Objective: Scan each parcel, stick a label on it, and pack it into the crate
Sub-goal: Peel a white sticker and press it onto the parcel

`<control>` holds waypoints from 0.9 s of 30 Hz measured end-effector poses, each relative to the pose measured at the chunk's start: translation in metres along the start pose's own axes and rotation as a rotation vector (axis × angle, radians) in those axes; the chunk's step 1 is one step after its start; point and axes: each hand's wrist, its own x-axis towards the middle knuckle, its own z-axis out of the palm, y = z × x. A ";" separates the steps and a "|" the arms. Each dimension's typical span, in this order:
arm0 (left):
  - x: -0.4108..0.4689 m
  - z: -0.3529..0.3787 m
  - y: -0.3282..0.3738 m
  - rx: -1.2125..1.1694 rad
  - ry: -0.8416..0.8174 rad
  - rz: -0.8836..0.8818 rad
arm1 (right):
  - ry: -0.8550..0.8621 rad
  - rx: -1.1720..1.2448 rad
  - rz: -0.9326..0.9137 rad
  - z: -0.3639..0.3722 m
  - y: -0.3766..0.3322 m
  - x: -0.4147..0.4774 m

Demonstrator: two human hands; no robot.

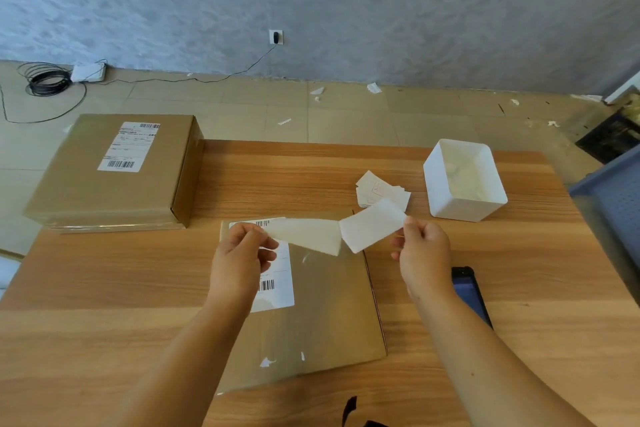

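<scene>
At the centre of the frame your left hand (239, 260) pinched one white sheet (308, 236) between thumb and fingers, and your right hand (424, 253) pinched a second white sheet (372, 229). The two met edge to edge between your hands. It looked like a label parting from its backing, though which sheet was which could not be told.

Both sheets hung above the flat brown parcel (329, 322) lying on the table (104, 288) just below your hands. That parcel carried a printed barcode slip (277, 291), partly hidden by your left hand. Nothing showed whether it had been scanned. The dark handheld device (471, 291) lay on the table at lower right, near your right forearm.

By my reading you were midway through labelling this parcel: the sticker was not yet on it and packing was to follow. A second parcel (110, 170) sat at upper left, not in the crate. The blue crate (613, 204) stood at the right edge, its inside out of view. A small stack of labels (381, 191) lay beside a white tub (460, 210) at upper right.
</scene>
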 end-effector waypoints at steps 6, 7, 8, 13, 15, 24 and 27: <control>0.010 0.010 0.000 0.506 -0.038 0.264 | 0.022 -0.311 -0.282 -0.041 0.011 0.019; 0.011 0.017 0.002 0.569 -0.075 0.299 | -0.024 -0.386 -0.305 -0.049 0.012 0.024; 0.011 0.026 0.006 0.626 -0.101 0.337 | -0.066 -0.451 -0.307 -0.058 0.012 0.029; 0.016 0.098 0.019 0.780 -0.253 0.506 | -0.125 -0.595 -0.205 -0.108 0.013 0.062; 0.018 0.138 0.021 0.780 -0.324 0.536 | -0.105 -0.610 -0.191 -0.129 0.014 0.077; 0.036 0.331 0.007 0.673 -0.443 0.545 | -0.068 -0.540 -0.167 -0.211 0.014 0.147; 0.051 0.371 -0.007 0.785 -0.421 0.514 | -0.075 -0.538 -0.161 -0.227 0.018 0.165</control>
